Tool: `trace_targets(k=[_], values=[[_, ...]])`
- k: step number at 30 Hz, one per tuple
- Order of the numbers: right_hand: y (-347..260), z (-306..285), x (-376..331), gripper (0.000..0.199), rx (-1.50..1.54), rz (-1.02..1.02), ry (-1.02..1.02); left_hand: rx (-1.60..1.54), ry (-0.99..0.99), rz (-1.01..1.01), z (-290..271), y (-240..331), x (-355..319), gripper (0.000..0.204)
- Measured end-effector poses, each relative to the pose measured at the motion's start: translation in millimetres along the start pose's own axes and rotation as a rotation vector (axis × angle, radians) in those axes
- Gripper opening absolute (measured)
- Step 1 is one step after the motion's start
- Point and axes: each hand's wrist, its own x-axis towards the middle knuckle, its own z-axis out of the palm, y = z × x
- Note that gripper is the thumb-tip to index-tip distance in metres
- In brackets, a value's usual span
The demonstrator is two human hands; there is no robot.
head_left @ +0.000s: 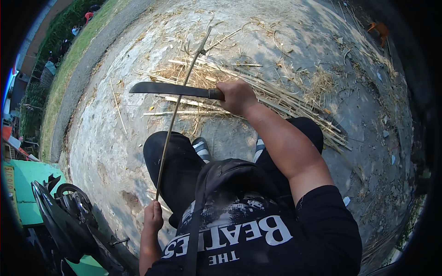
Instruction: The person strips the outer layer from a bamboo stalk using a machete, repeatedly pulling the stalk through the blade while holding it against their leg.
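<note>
My right hand (238, 95) is closed round the handle of a machete (170, 89), its dark blade pointing left. The blade crosses a long thin bamboo pole (169, 138); whether its edge touches the pole I cannot tell. The pole's lower end sits in my left hand (153, 216), closed beside my left hip. From there it runs up and away, past a knobby node, to thin twigs at the far end. Beneath the blade and my right wrist, a pile of split bamboo strips (285, 103) lies on the ground.
Fine shavings (322, 83) and loose strips litter the concrete ground (99, 152). A parked motorcycle (64, 216) stands at the lower left beside a green panel (32, 179). A grass strip (64, 87) runs along the left. An orange object (380, 32) is at the far right.
</note>
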Motion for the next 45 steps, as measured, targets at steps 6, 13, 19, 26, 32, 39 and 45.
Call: trace_targets(k=[6,13,19,26,32,39,45], values=[[17,-7,12,0.006,-0.182,-0.146,0.067,0.121,0.012,0.000,-9,-21,-16,0.052],[23,-11,11,0.025,-0.006,0.518,-0.124,0.171,-0.023,-0.035,-13,-4,-8,0.050],[29,-23,8,0.017,0.021,0.357,0.114,0.087,0.110,-0.086,-7,10,-2,0.032],[20,-23,15,0.019,0.037,0.316,0.175,0.050,0.175,-0.021,14,42,22,0.028],[8,-21,14,0.029,0.112,0.213,0.186,0.251,0.211,0.008,26,41,22,0.043],[-18,-6,13,0.022,-0.018,-0.235,0.153,0.249,0.176,0.009,23,37,27,0.044],[13,-12,21,0.017,0.048,0.258,0.156,0.251,0.220,0.081,22,18,24,0.043]])
